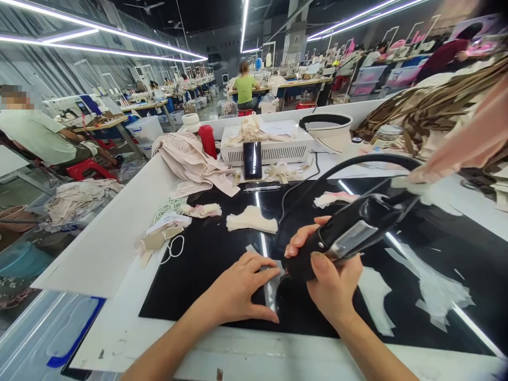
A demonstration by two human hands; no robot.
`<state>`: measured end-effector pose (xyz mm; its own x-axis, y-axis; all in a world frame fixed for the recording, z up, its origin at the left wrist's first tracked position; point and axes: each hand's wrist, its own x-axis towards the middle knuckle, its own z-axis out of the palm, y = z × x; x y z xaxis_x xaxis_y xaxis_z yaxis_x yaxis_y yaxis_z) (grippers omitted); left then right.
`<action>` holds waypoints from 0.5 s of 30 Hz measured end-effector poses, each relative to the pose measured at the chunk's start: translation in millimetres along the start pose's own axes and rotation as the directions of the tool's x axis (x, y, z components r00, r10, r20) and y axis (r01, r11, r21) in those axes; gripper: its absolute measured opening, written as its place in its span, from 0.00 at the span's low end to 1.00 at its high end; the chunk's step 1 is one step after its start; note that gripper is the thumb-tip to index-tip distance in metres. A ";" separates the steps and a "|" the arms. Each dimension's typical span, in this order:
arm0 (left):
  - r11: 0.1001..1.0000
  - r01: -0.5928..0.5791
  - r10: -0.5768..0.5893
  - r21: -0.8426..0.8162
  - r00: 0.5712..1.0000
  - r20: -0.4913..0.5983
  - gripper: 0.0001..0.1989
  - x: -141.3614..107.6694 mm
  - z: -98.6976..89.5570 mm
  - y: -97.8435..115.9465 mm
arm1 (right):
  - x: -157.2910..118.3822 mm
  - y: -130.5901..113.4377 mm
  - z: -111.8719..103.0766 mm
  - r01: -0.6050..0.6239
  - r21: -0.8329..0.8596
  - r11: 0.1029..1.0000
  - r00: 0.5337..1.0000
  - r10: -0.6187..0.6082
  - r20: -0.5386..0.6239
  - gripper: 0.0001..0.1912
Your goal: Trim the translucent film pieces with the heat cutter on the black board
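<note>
My right hand (333, 286) is wrapped round a black handheld power tool (349, 227) with a silver metal plate on its side and a thick black cable. The tool's lower end points down at the glossy black work surface (190, 286). Just left of it, my left hand (246, 288) lies with fingers spread on a narrow translucent strip (272, 291), partly covered by the fingers. Beyond the hands is a cream fabric piece (252, 219). Right of my right hand lie a pale translucent cut piece (375, 299) and a crumpled translucent sheet (440, 286).
A phone (253, 160) leans against a white vented box (265, 145). Beige fabric (190, 159) is heaped at the back left beside a red cup (207, 141). White cord (173, 250) lies at the left edge. Brown strips (432, 106) pile up at right. Other people sit at benches beyond.
</note>
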<state>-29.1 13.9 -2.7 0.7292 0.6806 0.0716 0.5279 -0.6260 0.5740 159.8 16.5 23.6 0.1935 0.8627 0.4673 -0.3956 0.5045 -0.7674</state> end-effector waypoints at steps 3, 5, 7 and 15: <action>1.000 -0.014 0.014 -0.003 1.000 -0.013 0.39 0.8 1.5 -1.1 | -0.2 -0.2 -1.7 0.007 -0.032 0.999 1.000 -0.008 -0.008 0.20; 1.000 -0.018 0.018 -0.011 1.000 -0.021 0.39 1.3 2.1 -0.6 | -0.7 -0.8 -1.9 -0.003 -0.052 0.999 1.000 0.002 -0.026 0.20; 1.000 -0.016 0.015 -0.022 1.000 -0.022 0.39 1.6 2.0 0.6 | -1.3 -1.7 -1.7 -0.018 -0.064 0.998 0.999 0.016 -0.037 0.19; 0.998 -0.038 0.036 -0.057 0.999 -0.041 0.39 2.7 2.2 1.0 | -3.1 -8.4 -0.8 -0.011 -0.026 1.000 1.000 0.010 -0.011 0.21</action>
<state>-25.7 14.2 -3.6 0.7293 0.6726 0.1255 0.4738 -0.6288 0.6166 163.2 9.6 28.2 0.1994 0.8682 0.4544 -0.3739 0.4961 -0.7837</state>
